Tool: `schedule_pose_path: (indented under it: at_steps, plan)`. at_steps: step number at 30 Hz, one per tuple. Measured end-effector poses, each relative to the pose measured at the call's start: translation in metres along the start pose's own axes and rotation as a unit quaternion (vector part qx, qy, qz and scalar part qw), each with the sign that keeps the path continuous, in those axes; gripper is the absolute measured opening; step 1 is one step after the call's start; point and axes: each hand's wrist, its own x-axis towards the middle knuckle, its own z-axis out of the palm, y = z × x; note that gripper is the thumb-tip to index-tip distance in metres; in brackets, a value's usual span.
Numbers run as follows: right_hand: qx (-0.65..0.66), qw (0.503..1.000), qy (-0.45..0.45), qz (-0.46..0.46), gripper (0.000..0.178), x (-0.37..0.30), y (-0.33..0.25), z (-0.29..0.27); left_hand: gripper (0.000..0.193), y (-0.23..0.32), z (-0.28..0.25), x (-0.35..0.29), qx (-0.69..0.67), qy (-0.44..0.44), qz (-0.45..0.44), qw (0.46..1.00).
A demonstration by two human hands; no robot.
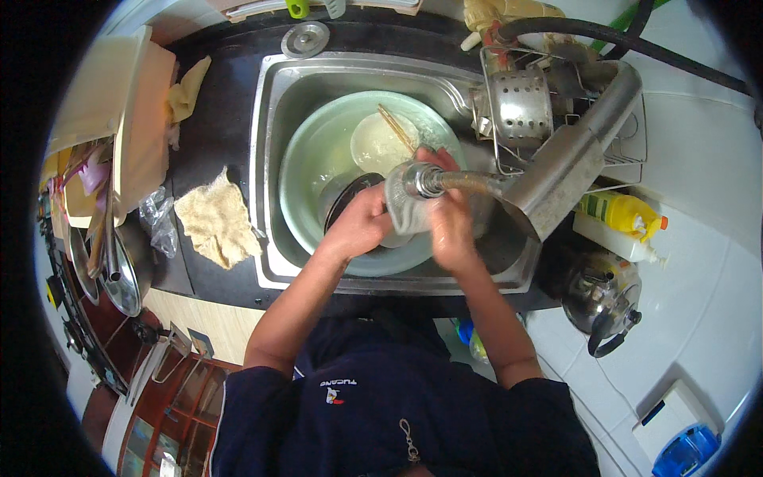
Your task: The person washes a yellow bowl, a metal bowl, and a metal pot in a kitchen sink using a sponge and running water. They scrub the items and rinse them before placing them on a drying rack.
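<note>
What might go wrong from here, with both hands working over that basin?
The faucet head overlaps the pale cloth in this view; lifting the right hand might bump it.
The chopsticks lie over the pale bowl, pointing toward that hand; a nudge might shift them.
The left hand is beside the dark-rimmed vessel and might knock it.

Head-worn fisheye view — steeply down onto the nearby sink
</note>
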Motion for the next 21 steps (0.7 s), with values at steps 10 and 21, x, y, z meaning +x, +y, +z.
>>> schedule_pose_path:
  at_steps: [10, 21]
  plan:
    - [0.217, 0.928, -0.011, 0.303, 0.044, -0.018, 0.116, -0.023, 0.022, -0.01, 0.004, -0.004, -0.213, 0.057, -0.065, 0.973]
    - [0.036, 0.972, -0.039, 0.228, 0.041, -0.008, 0.063, 0.004, 0.026, -0.01, 0.017, -0.01, -0.301, 0.167, -0.013, 0.939]
